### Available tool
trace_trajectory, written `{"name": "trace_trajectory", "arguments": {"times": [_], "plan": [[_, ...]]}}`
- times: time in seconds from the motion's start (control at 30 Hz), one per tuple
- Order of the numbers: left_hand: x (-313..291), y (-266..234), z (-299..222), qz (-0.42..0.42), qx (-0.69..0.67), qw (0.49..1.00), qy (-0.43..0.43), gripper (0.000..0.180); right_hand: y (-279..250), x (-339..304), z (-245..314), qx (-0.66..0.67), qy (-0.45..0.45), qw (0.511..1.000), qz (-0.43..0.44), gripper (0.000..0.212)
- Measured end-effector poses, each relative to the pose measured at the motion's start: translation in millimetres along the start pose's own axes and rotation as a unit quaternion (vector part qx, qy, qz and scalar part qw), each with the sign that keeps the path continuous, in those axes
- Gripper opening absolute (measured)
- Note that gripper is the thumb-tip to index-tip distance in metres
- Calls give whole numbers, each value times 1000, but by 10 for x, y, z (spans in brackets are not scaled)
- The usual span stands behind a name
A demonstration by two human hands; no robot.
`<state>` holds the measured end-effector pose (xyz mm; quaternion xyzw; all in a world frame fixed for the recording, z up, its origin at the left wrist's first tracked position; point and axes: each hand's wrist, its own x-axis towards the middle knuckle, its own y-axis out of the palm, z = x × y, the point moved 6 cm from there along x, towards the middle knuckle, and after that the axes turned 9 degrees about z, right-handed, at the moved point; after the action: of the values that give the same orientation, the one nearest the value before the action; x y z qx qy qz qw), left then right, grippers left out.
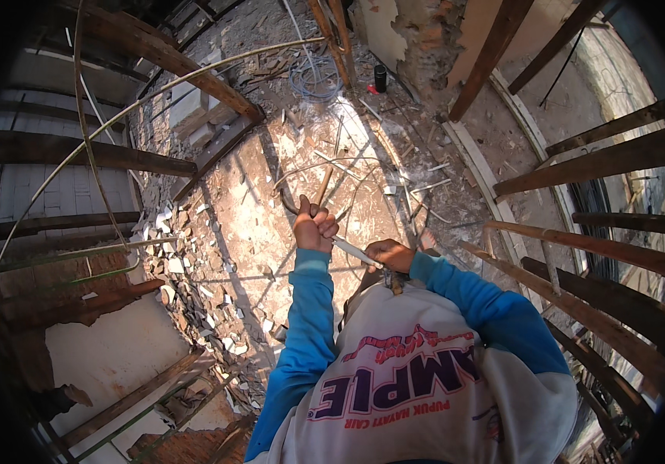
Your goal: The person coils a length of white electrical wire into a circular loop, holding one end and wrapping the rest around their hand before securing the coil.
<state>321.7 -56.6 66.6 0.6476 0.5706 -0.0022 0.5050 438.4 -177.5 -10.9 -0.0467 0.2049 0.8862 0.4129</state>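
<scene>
From where I am standing, the person is handling a pale narrow strip (pixel 357 252) above the debris-strewn floor (pixel 243 205). The left hand (pixel 316 224) is clamping the strip's upper end, fingers curled; the right hand (pixel 391 256) is gripping near its lower end. A wooden stick (pixel 324 182) is showing beyond the left fist; whether held or lying below, I cannot tell. Status: handling appears to be in progress, with the strip not yet being released. Remaining: rubble (pixel 180 259) is lying uncollected leftward; how much work is pending, I cannot determine.
</scene>
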Motion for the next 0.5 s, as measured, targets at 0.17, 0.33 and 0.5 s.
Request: {"name": "trace_trajectory", "arguments": {"times": [0.17,0.33,0.5], "plan": [[-199,110,31,99,51,989,-97,42,145,112,47,72,87,993,-39,37],[-449,146,65,127,96,975,-152,43,197,299,215,-73,59,996,2,38],[-643,465,164,110,194,968,-115,43,80,428,667,-313,-128,939,-69,26]]}}
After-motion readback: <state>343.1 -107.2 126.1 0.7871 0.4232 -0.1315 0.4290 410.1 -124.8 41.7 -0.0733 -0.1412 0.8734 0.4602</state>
